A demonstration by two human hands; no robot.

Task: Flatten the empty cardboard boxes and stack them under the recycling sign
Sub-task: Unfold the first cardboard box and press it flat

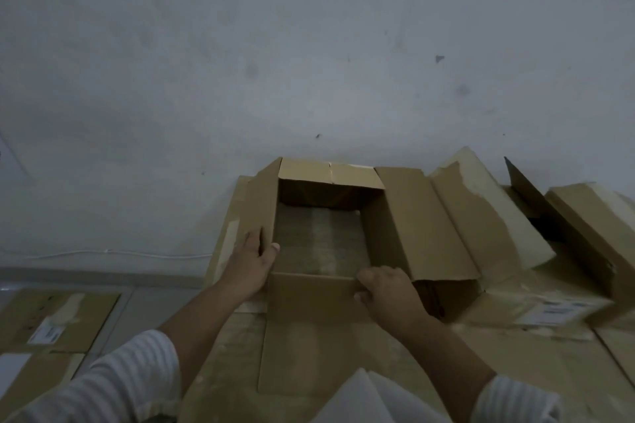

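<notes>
Head: box (319, 244) opens upward, long axis toward wall (309, 45).

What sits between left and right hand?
Head view: only the open box, near wall and empty inside; the left hand and right hand both grip it.

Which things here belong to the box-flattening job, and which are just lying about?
Job: open brown cardboard box, gripped by left hand and right hand; torn brown cardboard box to its right; flattened brown cardboard sheet underneath.
Lying about: thin white cable along the wall base; white folded sheet at the bottom edge.
</notes>
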